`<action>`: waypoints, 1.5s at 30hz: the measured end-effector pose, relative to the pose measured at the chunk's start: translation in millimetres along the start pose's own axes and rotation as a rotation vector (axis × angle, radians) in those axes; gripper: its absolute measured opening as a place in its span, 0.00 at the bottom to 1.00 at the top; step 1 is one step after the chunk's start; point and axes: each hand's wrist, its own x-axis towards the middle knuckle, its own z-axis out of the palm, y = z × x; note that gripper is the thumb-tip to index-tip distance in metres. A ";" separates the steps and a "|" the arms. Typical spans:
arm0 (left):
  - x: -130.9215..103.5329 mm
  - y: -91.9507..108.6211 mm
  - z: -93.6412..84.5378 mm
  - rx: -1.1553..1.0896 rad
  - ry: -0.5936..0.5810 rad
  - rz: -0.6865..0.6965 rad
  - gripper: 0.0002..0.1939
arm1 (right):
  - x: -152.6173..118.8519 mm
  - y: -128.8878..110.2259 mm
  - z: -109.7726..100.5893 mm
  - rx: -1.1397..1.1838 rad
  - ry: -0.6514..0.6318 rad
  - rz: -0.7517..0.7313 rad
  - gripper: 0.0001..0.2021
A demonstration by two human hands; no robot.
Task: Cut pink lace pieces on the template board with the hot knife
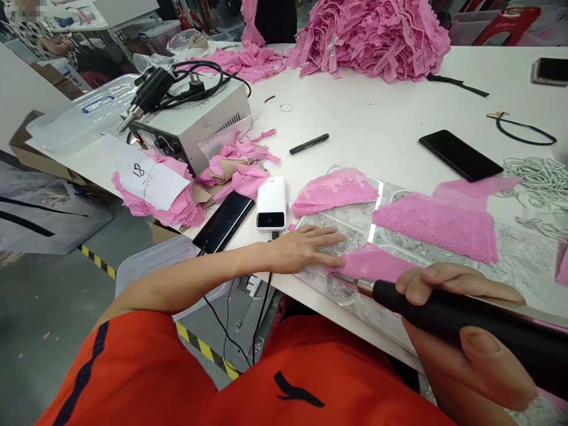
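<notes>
My left hand (298,248) lies flat with its fingers stretched out, fingertips at the edge of a piece of pink fabric (377,260). That piece lies on a clear template sheet (399,236) with a grey pattern beneath. In my right hand (479,325) is a black handheld cutter (448,310), gripped round its thick handle. Its metal tip points left and sits by the fabric's left corner, close to my left fingers; whether it touches is unclear. Two pink lace pieces, one rounded (336,190) and one wider (437,226), lie farther up on the sheet.
A grey control box (208,124) with a second black tool (153,92) stands at left. Nearby are a stack of pink lace under paper (153,180), a phone (225,222), and a white power bank (271,204). A large pink lace pile (373,38) sits at the back.
</notes>
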 end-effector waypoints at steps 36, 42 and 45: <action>-4.7 6.9 -6.5 0.038 0.199 0.128 0.25 | 32.5 -4.5 -40.3 -0.144 0.355 -0.257 0.13; 27.4 17.6 -8.5 0.000 0.349 0.040 0.15 | 33.6 -10.4 -68.3 -0.178 0.461 -0.248 0.13; 51.7 21.6 -12.9 -0.036 0.347 -0.123 0.09 | 21.5 -13.0 -74.6 -0.219 0.460 -0.226 0.14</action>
